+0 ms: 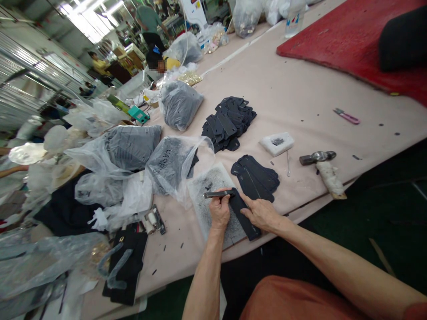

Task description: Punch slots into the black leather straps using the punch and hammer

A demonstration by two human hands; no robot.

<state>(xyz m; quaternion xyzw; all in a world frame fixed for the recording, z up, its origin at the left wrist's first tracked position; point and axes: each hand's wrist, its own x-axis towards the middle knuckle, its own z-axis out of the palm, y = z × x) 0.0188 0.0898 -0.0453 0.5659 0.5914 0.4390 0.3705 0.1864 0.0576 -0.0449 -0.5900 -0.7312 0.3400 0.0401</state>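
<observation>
My left hand [219,214] is closed on a slim dark metal tool [216,194], whose exact kind I cannot make out. One end of this tool is over the upper part of a long black strip [246,218], which looks like leather. From the other side, my right hand [263,215] grips the strip at its edge, thumb and forefinger pressed on it. Beneath the strip lies a pale, dark-speckled board [200,189]. Next to it is a fanned stack of dark shaped pieces [255,178], close to my right hand.
Beyond the board lie a heap of dark pieces [230,120] and plastic bags [170,166]. At the right are a white block [277,143], a hammer [318,158], thread snips [347,116] and a red sheet [333,40]. A black flat item [128,266] lies left; people work farther back.
</observation>
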